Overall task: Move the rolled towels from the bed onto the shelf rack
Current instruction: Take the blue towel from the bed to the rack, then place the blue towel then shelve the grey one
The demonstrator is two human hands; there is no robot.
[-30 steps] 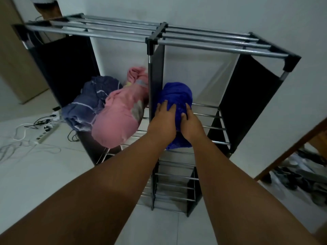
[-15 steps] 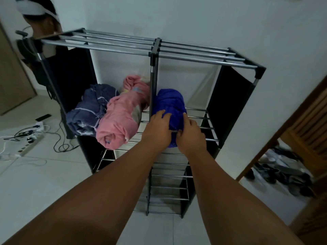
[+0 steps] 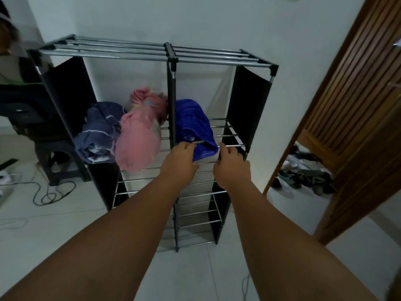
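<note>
A metal shelf rack (image 3: 130, 54) with black fabric sides stands against the white wall. On its middle tier lie a navy striped rolled towel (image 3: 99, 133), a pink rolled towel (image 3: 136, 144) and, right of the centre post, a blue rolled towel (image 3: 193, 122). The blue towel's front end hangs slightly over the front rail. My left hand (image 3: 180, 164) has its fingers curled onto that front end. My right hand (image 3: 232, 168) sits at the towel's right front corner, by the rail; its grip is unclear.
A slatted wooden door (image 3: 358, 105) stands open on the right, with shoes (image 3: 303, 177) on the floor behind it. Cables (image 3: 47, 194) and a dark stool (image 3: 56, 157) lie left of the rack. A person (image 3: 8, 40) is partly visible at far left.
Both hands have slid back from the top of the blue towel to its front end and spread apart. The view has pulled back from the rack.
</note>
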